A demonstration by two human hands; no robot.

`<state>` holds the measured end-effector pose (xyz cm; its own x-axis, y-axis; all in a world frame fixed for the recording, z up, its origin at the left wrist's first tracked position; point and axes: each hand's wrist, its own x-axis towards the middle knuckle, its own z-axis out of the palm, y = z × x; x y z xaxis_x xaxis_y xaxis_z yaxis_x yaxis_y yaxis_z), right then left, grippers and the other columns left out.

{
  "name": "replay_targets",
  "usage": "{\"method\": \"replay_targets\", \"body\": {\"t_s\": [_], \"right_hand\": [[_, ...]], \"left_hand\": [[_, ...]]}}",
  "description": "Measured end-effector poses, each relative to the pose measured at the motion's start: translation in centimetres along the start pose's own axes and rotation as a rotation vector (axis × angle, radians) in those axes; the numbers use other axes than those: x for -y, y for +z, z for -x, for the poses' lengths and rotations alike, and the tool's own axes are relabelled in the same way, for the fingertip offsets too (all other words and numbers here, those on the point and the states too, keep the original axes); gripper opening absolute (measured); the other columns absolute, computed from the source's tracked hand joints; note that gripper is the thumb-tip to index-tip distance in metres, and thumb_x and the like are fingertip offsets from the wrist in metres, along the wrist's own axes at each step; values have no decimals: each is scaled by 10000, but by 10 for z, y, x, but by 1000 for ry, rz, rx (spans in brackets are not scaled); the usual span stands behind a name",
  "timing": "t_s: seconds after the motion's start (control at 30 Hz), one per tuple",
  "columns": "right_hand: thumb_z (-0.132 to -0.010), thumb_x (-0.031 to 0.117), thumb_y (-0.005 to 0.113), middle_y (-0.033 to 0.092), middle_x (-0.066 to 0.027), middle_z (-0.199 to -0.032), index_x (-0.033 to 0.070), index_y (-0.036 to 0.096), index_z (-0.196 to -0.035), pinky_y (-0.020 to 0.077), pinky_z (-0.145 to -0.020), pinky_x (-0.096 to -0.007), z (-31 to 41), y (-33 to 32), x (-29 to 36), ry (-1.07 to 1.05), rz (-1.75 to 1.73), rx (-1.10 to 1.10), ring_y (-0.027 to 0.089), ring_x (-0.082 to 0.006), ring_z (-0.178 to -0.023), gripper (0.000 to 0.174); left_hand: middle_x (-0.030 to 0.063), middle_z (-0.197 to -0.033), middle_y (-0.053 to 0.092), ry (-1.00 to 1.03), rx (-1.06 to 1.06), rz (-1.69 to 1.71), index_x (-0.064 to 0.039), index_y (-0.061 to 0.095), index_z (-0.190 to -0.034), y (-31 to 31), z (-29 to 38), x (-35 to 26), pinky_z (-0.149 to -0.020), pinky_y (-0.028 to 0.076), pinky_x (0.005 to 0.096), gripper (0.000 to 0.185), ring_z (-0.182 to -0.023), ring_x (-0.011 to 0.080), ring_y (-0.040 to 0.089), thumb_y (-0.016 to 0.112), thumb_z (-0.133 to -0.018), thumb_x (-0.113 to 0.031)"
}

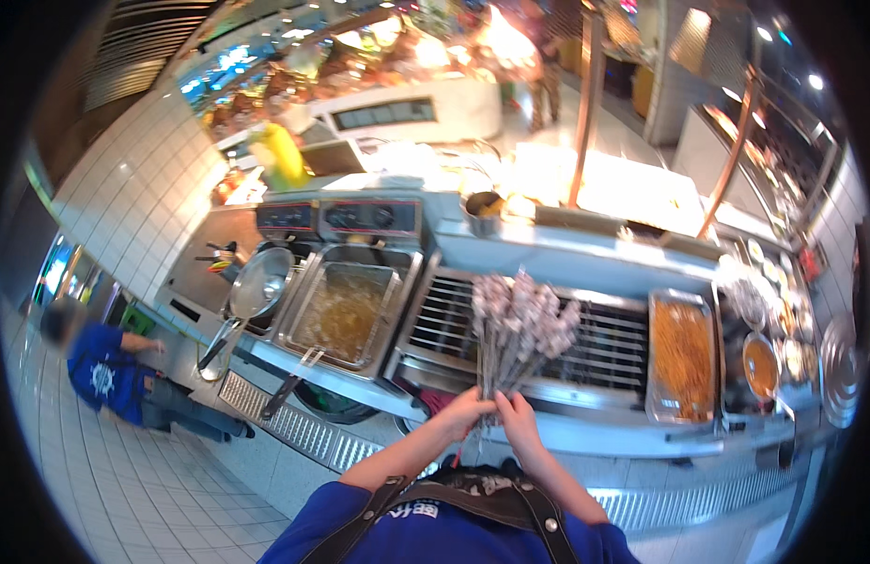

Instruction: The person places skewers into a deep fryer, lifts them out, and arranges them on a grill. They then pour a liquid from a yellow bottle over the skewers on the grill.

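Note:
A bunch of skewers (523, 314) with pale pinkish pieces of food spreads out above the slatted grill (604, 338). Both hands close round the lower ends of the thin sticks. My left hand (464, 414) grips them from the left, and my right hand (516, 421) from the right, with the thumbs nearly meeting. Directly to the left is a deep fryer whose wire basket (343, 310) sits in bubbling oil. Its dark handle (283, 395) sticks out over the front edge. My fingertips are partly hidden behind the sticks.
A metal tray of orange-brown food (681, 356) lies right of the skewers. A round strainer (262, 282) rests left of the fryer. A metal pot (483, 211) stands on the back ledge. Another person in a blue shirt (107, 363) is on the tiled floor at left.

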<state>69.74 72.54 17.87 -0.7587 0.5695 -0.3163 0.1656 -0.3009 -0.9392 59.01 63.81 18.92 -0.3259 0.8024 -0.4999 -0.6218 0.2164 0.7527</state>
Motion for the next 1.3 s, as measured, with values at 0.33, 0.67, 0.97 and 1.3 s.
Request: {"method": "replay_targets", "body": {"t_s": [0.33,0.67,0.97,1.3], "right_hand": [[-948,193,508,580,-4,-828,57,556,-986,390,-564,-218,1,22,-5,83,-245,-123,509,-79,-645,149],[-908,224,579,592,14,-845,105,552,-992,454,-610,-295,0,29,-13,189,-402,-84,558,-109,-733,147],[-880,118,553,625,-65,-930,40,539,-1095,500,-597,-311,-15,34,-22,141,-151,-134,613,-158,-785,229],[-803,69,544,625,-90,-952,22,500,-1086,532,-594,-323,-24,32,-35,62,-25,-92,632,-171,-758,291]], "left_hand": [[80,-1060,605,-72,256,11,-68,529,-1194,-33,-8,6,-747,515,308,304,-882,164,618,556,-891,-88],[128,-1058,583,82,-81,-149,-32,449,-1131,-30,-15,20,-748,518,326,289,-919,211,613,527,-930,-223],[131,-996,623,169,-64,-673,4,550,-1077,-46,-3,-8,-826,475,325,269,-930,192,602,588,-837,-110],[205,-1020,627,203,-242,-948,48,532,-1080,-59,-13,-3,-854,476,380,399,-965,303,621,640,-764,-171]]}}
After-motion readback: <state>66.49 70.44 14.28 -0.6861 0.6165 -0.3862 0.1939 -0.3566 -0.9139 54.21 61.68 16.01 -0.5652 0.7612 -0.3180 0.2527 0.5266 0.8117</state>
